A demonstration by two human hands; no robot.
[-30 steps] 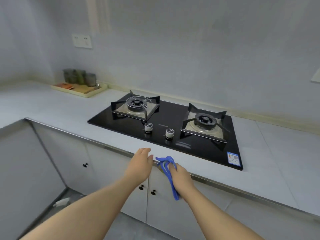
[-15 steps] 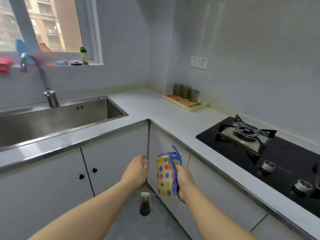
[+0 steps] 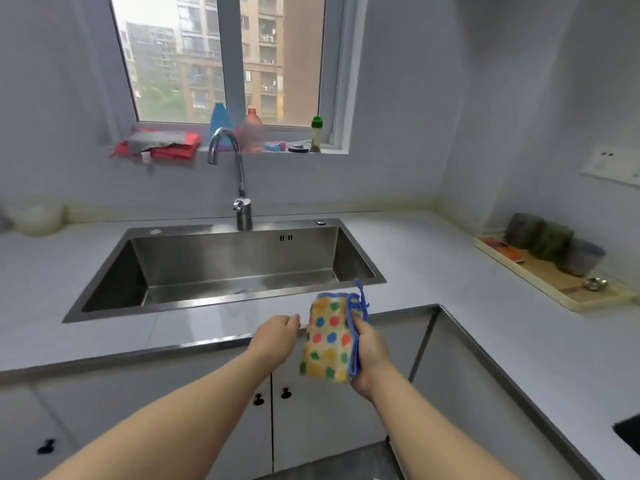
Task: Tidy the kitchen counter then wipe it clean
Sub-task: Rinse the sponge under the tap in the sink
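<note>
Most of the bench point(image 3: 415, 258) looks tidy, so it's wipe time: just in front of the sink point(image 3: 235, 258) the dotted cloth point(image 3: 327, 337) is bunched in the person's gripping right hand point(image 3: 369, 355), left hand point(image 3: 277, 332) loose and empty beside it, and wetting it is probably next.

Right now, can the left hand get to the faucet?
Probably yes. The left hand holds nothing, and only the sink basin lies between it and the faucet; a forward lean may be needed.
</note>
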